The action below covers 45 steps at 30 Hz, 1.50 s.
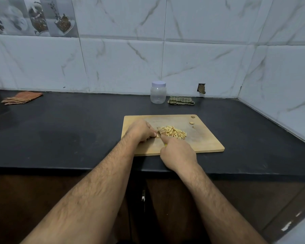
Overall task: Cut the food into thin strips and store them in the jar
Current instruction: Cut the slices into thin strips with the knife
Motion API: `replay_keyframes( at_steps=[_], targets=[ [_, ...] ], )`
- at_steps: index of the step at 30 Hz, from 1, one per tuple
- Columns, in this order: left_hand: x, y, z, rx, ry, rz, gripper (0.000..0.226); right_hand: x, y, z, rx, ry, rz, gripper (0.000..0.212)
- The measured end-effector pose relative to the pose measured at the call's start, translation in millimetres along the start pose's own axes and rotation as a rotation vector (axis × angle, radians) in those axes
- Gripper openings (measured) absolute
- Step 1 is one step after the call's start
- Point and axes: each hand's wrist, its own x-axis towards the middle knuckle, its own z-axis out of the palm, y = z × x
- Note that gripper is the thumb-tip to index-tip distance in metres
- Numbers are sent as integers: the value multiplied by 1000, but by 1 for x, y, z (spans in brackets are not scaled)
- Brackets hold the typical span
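Note:
A wooden cutting board [206,140] lies on the black counter. On its middle sits a pile of thin pale yellow food strips [173,132]. My left hand [141,132] is curled on the board just left of the pile, pinching a small piece of food that is mostly hidden under the fingers. My right hand [177,152] grips a knife [159,133] whose yellow handle barely shows; its blade tip meets the food by my left fingertips. A clear plastic jar [158,92] with a white lid on stands behind the board near the wall.
Two small food scraps [192,124] lie near the board's far right corner. A green checked cloth [180,100] sits right of the jar, and an orange striped cloth [21,98] lies far left. Tiled walls close the back and right sides.

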Motion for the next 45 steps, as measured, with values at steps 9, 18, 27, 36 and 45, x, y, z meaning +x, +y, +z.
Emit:
replay_keyframes(
  at_steps=[9, 18, 27, 36, 45],
  targets=[
    [6, 0, 5, -21, 46, -51, 9, 6, -1, -1, -24, -36, -22, 58],
    [10, 0, 6, 24, 65, -86, 18, -8, 6, 3, -53, 8, -57, 51],
    [14, 10, -4, 270, -33, -297, 41, 0, 6, 1, 25, 18, -17, 58],
    [21, 10, -6, 355, -107, -315, 45, 5, 1, 5, 31, 14, -40, 60],
    [29, 5, -8, 247, -183, -312, 35, -1, 2, 7, 30, -7, -45, 59]
  ],
)
